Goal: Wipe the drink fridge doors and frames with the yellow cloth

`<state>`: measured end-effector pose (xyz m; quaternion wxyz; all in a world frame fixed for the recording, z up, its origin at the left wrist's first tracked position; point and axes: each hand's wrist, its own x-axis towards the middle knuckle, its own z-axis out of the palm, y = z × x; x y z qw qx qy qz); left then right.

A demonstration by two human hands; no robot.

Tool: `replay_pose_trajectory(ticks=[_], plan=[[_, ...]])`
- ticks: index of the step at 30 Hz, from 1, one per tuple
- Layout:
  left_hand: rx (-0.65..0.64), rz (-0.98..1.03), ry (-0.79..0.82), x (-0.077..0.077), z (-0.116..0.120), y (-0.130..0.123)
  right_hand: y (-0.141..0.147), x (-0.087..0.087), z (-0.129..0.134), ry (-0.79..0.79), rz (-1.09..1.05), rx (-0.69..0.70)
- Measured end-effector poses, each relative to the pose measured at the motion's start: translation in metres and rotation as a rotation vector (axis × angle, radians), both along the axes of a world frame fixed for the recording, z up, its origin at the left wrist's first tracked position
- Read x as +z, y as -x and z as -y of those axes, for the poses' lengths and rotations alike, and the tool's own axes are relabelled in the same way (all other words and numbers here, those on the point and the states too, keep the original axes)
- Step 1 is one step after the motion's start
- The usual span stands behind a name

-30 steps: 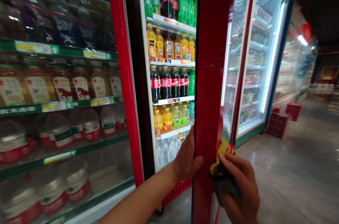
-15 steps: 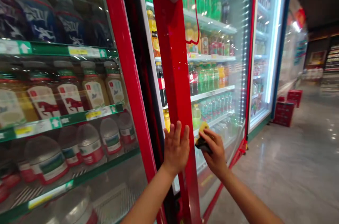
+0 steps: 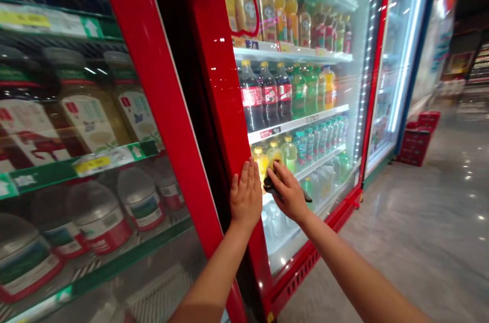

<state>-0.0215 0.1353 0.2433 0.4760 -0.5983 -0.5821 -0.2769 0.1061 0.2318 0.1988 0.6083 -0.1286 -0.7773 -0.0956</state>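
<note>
My left hand (image 3: 246,198) lies flat, fingers stretched upward, on the red door frame (image 3: 219,88) of a lit drinks fridge. Just to its right, my right hand (image 3: 289,194) is closed around a soft-looking yellow-and-black bundle (image 3: 270,186), held close to the glass. A dark end of the bundle sticks out past the palm; its exact kind cannot be made out. Behind the glass stand cola bottles (image 3: 269,93), a yellow-capped bottle (image 3: 289,154) and other drinks on white shelves (image 3: 301,124). The door looks closed against its cabinet.
At left, a second fridge with a red frame (image 3: 153,73) holds juice bottles (image 3: 89,114) and large clear bottles (image 3: 101,221). A red cord (image 3: 256,2) hangs by the glass. Red boxes (image 3: 414,144) stand on the shiny floor (image 3: 431,241) beyond another lit fridge.
The fridge door has swung from ajar to closed, with my left hand flat on its frame. My right hand has moved slightly left with the bundle. The view has shifted nearer.
</note>
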Motion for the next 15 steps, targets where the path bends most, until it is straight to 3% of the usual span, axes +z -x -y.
replay_pose_trajectory(ticks=[8, 12, 15], plan=[[0.138, -0.063, -0.064, 0.001, 0.004, -0.001, -0.031, -0.029, -0.043, -0.139, 0.240, 0.046], [0.279, -0.113, -0.092, -0.002, 0.007, -0.001, -0.041, -0.033, -0.071, -0.284, 0.329, 0.212], [0.377, -0.098, -0.074, -0.005, 0.010, 0.000, -0.046, -0.031, -0.087, -0.302, 0.416, 0.399]])
